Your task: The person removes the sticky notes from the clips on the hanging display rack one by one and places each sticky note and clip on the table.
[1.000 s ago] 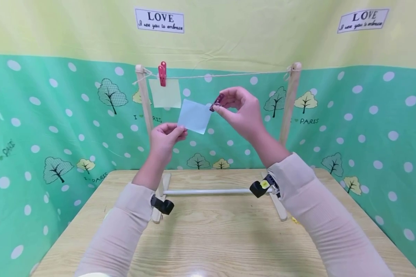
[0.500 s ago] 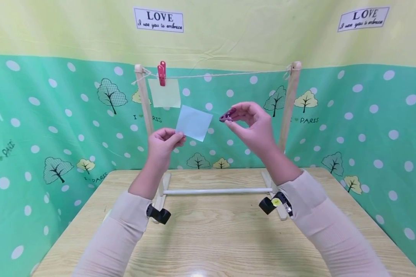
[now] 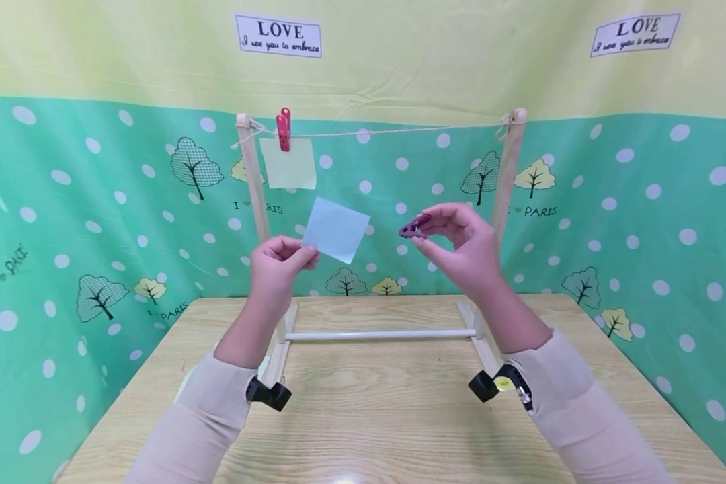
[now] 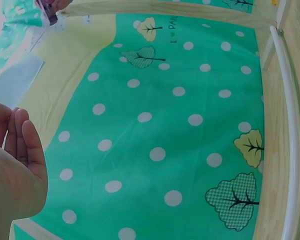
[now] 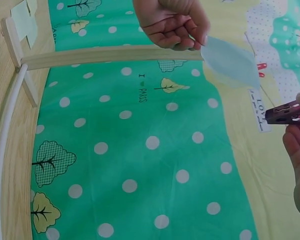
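Observation:
My left hand [image 3: 280,269] pinches a light blue square sheet of paper [image 3: 337,230] by its lower left corner, between thumb and fingers. Facing it from the right, my right hand [image 3: 467,249] holds a dark purple clothespin [image 3: 414,227] by its handles, its tip pointing left toward the paper. A gap separates paper and clothespin. Behind and above, a pale yellow sheet [image 3: 289,165] hangs from a string [image 3: 393,130] under a red clothespin [image 3: 284,129]. The right wrist view shows the purple clothespin [image 5: 287,114] from the side, with the blue paper [image 5: 230,62] beyond it.
Two wooden posts [image 3: 509,175] carry the string, and a white rod [image 3: 378,334] joins their feet on the wooden table [image 3: 363,417]. Some pale paper [image 5: 25,22] lies on the table at the left, partly behind my sleeve. A patterned curtain [image 3: 653,255] surrounds the back and sides.
Both hands have come down, away from the string. The right hand with the purple clothespin has also moved right, widening the gap to the blue paper.

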`<state>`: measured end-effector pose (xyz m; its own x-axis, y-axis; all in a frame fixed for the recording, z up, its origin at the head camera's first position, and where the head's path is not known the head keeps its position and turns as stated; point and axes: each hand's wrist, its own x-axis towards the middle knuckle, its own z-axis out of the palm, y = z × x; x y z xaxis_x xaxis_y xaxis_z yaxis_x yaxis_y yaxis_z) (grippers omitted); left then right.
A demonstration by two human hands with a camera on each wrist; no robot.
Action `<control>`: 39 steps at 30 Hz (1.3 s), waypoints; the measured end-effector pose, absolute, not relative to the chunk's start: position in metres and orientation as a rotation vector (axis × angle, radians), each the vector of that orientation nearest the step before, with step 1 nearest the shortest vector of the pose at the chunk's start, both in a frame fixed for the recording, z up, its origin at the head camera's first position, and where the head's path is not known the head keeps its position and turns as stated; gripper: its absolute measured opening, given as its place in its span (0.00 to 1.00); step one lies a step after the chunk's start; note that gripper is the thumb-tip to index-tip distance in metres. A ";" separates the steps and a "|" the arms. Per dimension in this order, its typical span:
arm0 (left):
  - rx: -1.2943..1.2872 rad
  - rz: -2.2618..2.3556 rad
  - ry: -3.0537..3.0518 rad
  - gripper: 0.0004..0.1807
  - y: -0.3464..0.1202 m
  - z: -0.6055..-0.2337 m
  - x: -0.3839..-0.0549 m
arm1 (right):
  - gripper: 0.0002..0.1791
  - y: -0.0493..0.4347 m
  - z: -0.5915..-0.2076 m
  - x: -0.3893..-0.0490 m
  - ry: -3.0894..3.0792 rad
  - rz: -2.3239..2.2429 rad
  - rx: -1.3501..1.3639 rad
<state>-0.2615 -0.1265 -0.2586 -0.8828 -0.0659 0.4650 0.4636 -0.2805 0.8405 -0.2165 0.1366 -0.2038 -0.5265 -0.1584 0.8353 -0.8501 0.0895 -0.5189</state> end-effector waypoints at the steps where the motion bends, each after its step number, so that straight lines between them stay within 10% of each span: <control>1: -0.487 -2.215 -1.634 0.06 -0.127 -0.259 -0.260 | 0.16 0.138 -0.206 -0.216 -1.767 1.492 0.999; 39: -0.330 -2.128 -1.677 0.10 -0.170 -0.321 -0.223 | 0.20 0.194 -0.281 -0.198 -1.764 1.628 0.873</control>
